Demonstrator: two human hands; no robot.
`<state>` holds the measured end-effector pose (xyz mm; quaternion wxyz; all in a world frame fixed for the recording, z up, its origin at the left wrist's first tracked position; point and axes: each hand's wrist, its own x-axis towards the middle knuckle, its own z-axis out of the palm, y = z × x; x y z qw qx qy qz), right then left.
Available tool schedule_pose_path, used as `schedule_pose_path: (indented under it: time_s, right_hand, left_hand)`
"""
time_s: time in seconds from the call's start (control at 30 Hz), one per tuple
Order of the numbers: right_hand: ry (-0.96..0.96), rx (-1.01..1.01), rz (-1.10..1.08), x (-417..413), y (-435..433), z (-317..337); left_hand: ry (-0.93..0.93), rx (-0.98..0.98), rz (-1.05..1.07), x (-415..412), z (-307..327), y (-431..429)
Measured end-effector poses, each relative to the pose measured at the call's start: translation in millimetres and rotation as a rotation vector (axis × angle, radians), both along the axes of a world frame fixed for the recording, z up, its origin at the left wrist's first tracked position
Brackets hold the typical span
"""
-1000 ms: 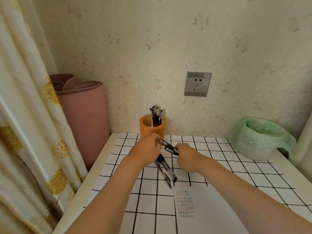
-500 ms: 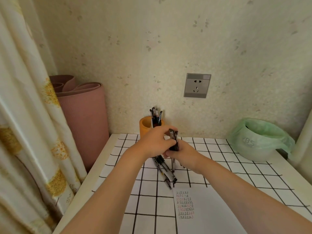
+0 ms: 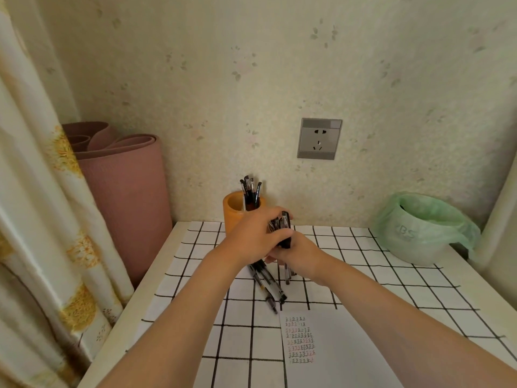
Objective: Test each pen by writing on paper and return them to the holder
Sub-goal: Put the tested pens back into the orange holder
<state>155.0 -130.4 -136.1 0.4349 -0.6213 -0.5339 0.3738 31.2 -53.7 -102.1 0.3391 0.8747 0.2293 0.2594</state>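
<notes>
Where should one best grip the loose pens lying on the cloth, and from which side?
Mid-barrel, from above, pinching across: the loose pens lie flat and slanted, far ends hidden by the left hand, near halves free.

Standing pens (image 3: 251, 191) fill the right of the holder (image 3: 231, 217), its left free; loose pens (image 3: 269, 287) lie nearby.

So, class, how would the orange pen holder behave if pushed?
The orange pen holder looks squat and thick-walled, so it probably slides rather than tips. Its tall pens lean loosely to one side, so they would likely rattle.
</notes>
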Motion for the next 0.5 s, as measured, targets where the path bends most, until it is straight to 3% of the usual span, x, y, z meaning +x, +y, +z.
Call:
schedule_pose_path:
  time_s: [0.1, 0.27, 0.5]
  right_hand:
    - [-0.066, -0.015, 0.021, 1, 1, 1]
    - [-0.009, 0.008, -0.024, 3, 2, -1]
    - [-0.319, -0.184, 0.11, 9, 0, 20]
  left_hand:
    - [-0.017, -0.001, 0.018, -1, 0, 2]
    - [0.007, -0.005, 0.003, -6, -4, 12]
    - [0.043, -0.046, -0.05, -8, -4, 21]
